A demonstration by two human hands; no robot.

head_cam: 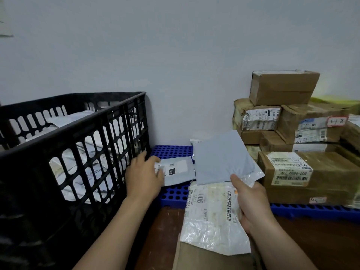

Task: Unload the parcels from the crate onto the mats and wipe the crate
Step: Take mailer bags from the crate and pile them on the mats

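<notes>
A black slatted crate (pixel 81 133) stands at the left with several grey and white mailer bags (pixel 66 119) inside. My left hand (pixel 145 176) grips the edge of a small grey parcel (pixel 180 170) lying on the blue perforated mat (pixel 172 152). My right hand (pixel 251 201) holds a fan of parcels above the mat's edge: a plain grey mailer (pixel 222 158) on top, a white labelled bag (pixel 212 213) below it, and a brown envelope (pixel 204 256) at the bottom.
Taped cardboard boxes (pixel 303 137) are stacked on the blue mat at the right, against the pale wall. Brown floor (pixel 321 242) shows in front of the mat. The crate fills the left side.
</notes>
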